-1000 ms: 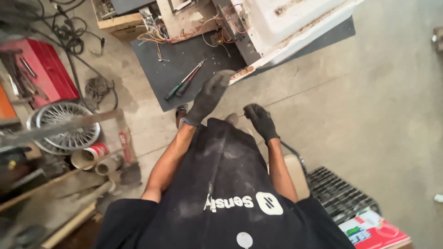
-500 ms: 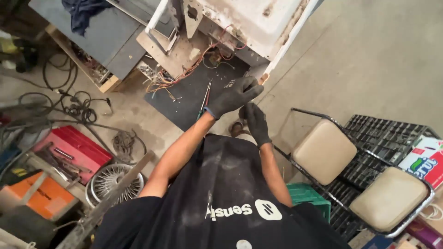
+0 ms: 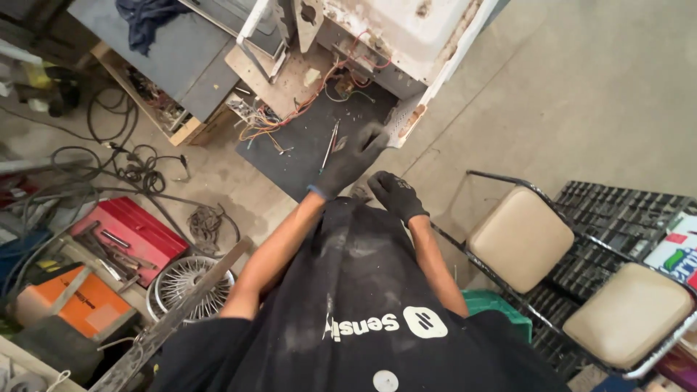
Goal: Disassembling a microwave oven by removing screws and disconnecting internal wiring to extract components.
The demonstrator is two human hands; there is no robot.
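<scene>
The view has swung since half a second ago: the white appliance (image 3: pixel 406 29) now sits at twelve o'clock, and a second tan chair seat (image 3: pixel 628 312) has come in at four o'clock beside the first (image 3: pixel 519 238). The left hand (image 3: pixel 353 156), gloved in black, has stretched further out over the dark mat (image 3: pixel 305 145), fingers spread and blurred, holding nothing, nearest the screwdrivers (image 3: pixel 330 145) lying on the mat just at its ten o'clock. The right hand (image 3: pixel 396 194) hangs lower, at five o'clock of the left, loosely curled; whether it grips anything cannot be told. So the reach looks underway, with nothing grasped yet. The appliance is cut off by the top edge, its tangle of coloured wires (image 3: pixel 290 116) hard to sort, and the black apron (image 3: pixel 363 305) hides the person's legs
</scene>
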